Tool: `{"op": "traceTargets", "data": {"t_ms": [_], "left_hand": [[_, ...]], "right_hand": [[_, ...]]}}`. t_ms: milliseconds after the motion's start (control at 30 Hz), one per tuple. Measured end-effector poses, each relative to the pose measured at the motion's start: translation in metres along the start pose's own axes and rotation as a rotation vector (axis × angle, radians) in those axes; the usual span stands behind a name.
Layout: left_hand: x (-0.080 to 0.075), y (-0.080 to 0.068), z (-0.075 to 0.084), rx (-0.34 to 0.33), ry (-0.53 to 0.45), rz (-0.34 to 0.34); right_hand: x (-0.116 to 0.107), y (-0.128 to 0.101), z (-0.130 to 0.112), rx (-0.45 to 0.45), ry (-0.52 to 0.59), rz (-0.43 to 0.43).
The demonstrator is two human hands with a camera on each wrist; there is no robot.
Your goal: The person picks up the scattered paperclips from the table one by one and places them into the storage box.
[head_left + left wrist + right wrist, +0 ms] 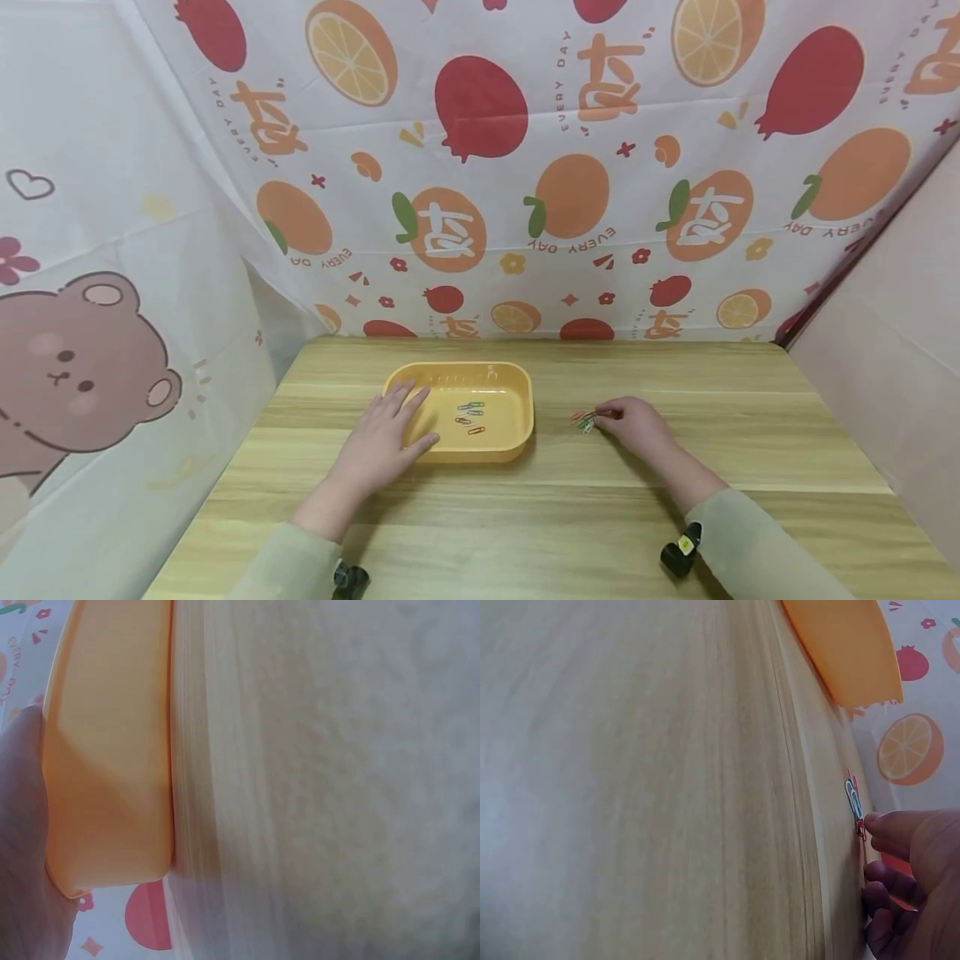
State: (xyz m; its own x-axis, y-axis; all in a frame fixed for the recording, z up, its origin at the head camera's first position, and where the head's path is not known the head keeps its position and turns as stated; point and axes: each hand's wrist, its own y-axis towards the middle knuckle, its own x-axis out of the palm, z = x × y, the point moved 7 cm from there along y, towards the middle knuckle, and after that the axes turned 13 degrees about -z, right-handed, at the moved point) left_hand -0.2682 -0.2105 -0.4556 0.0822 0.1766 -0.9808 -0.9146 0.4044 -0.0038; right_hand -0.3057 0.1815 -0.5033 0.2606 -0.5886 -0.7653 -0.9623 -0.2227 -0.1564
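Note:
A yellow plastic tray (517, 387) sits on the wooden table (525, 500) and holds several coloured paper clips (470, 414). My left hand (386, 437) rests flat on the tray's left rim with fingers spread; in the left wrist view the tray's wall (112, 750) fills the left side beside my hand (26, 847). To the right of the tray lies a small pile of coloured paper clips (583, 419). My right hand (633, 422) has its curled fingertips at that pile. In the right wrist view its fingers (900, 832) touch the clips (853, 804).
A fruit-print cloth (525, 167) hangs behind the table, a bear-print cloth (90, 358) on the left and a plain panel (892, 333) on the right. Bare wood stretches in front of both hands and to the right of the pile.

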Motion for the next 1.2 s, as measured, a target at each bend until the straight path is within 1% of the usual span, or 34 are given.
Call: {"op": "traceTargets", "data": {"t_ms": [167,367,533,800,1067,1200], "left_hand": [[-0.0003,-0.0003,-0.0001,-0.001,-0.001,-0.001],[0.0002,-0.0007,-0.0001,0.004,0.0,0.009],[0.0015,-0.0001,-0.0011,0.006,0.002,0.016],[0.0007,-0.001,-0.0008,0.003,-0.003,0.008],[0.0002,-0.0014,-0.0002,0.004,0.001,0.005],[0.0,-0.0018,-0.0002,0.004,0.002,0.005]], "right_hand": [[0.0009,-0.0001,-0.0024,-0.005,-0.049,0.006],[0.0005,-0.0023,-0.0076,-0.011,-0.081,0.005],[-0.0002,-0.0034,-0.0092,-0.003,-0.089,0.005],[0.0011,-0.003,-0.0098,-0.004,-0.098,-0.003],[0.0013,-0.0024,-0.0076,0.035,-0.085,-0.005],[0.002,-0.0017,-0.0074,0.038,-0.089,0.0]]}}
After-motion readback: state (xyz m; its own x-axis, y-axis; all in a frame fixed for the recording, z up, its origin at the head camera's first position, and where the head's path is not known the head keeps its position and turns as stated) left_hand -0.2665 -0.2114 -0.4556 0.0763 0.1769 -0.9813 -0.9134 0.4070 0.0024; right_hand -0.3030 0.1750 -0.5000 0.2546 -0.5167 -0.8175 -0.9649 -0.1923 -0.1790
